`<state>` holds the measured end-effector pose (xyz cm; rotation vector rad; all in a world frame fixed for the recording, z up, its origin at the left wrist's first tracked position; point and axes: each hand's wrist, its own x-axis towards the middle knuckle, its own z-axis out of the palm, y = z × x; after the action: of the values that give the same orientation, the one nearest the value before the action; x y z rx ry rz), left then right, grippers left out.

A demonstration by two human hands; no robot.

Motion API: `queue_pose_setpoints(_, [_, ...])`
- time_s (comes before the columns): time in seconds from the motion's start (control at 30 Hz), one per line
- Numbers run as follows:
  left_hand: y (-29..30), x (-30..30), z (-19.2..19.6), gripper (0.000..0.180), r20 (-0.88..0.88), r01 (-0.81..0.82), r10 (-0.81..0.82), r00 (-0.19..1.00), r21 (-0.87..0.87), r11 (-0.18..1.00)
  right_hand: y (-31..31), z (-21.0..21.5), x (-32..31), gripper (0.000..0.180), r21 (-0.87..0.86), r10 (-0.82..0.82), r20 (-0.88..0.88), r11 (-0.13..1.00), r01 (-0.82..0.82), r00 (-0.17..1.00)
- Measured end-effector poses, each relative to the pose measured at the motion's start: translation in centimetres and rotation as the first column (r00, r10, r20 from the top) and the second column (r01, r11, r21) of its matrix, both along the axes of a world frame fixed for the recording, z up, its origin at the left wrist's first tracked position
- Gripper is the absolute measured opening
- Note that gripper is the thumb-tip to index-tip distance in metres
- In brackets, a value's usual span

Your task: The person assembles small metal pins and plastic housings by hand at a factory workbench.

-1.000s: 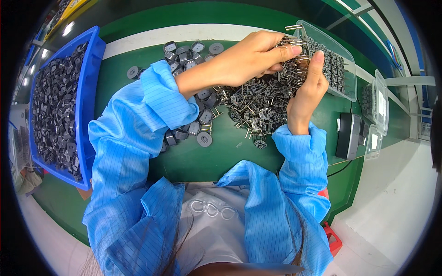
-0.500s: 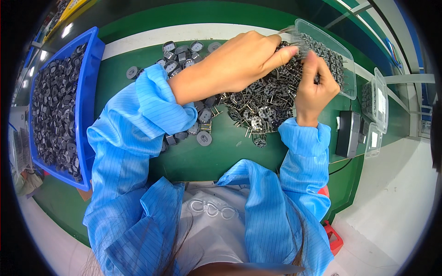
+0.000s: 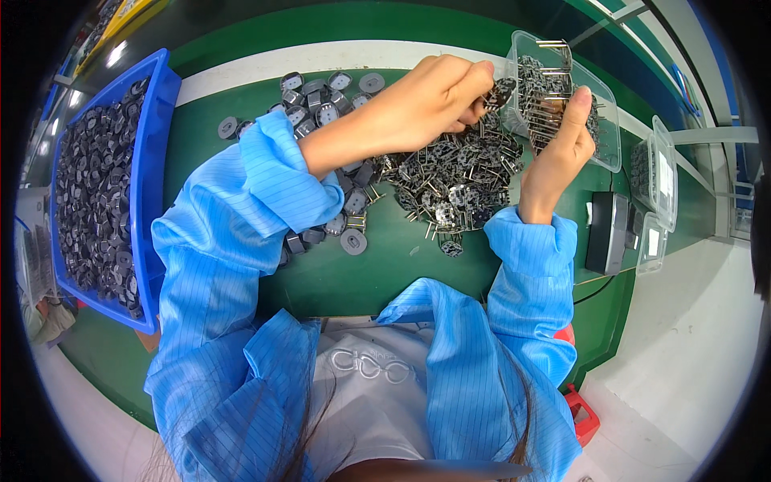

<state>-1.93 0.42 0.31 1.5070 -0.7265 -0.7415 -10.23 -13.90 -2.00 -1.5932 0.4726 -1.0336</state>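
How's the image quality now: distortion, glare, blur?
Head view: fisheye bends the white strip, corners go black; head view: white glare spots at upper left, glints on the pinned parts in the right hand; head view: both hands look fairly sharp.

The left hand (image 3: 440, 100) holds a dark disc (image 3: 502, 93) near a parts heap (image 3: 459, 177) on the green counter (image 3: 345, 283); the right hand (image 3: 557, 163) grips pronged parts (image 3: 549, 103) by a clear box (image 3: 611, 149).

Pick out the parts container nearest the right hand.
The clear box just beyond the right hand; another clear box sits farther right, the blue tray far left.
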Motion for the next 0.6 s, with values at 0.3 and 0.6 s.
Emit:
queue_pose_setpoints(0.3, [-0.4, 1.3, -0.7, 0.064, 0.485, 0.042, -0.068, 0.872, 0.064, 0.997, 0.9, 0.3, -0.2, 0.042, -0.318, 0.026, -0.072, 0.947, -0.048, 0.997])
queue_pose_setpoints(0.6, [-0.8, -0.2, -1.1, 0.039, 0.705, -0.037, 0.02, 0.709, 0.008, 0.999, 1.9, 0.5, -0.5, 0.027, -0.619, -0.155, -0.056, 0.781, 0.087, 0.986])
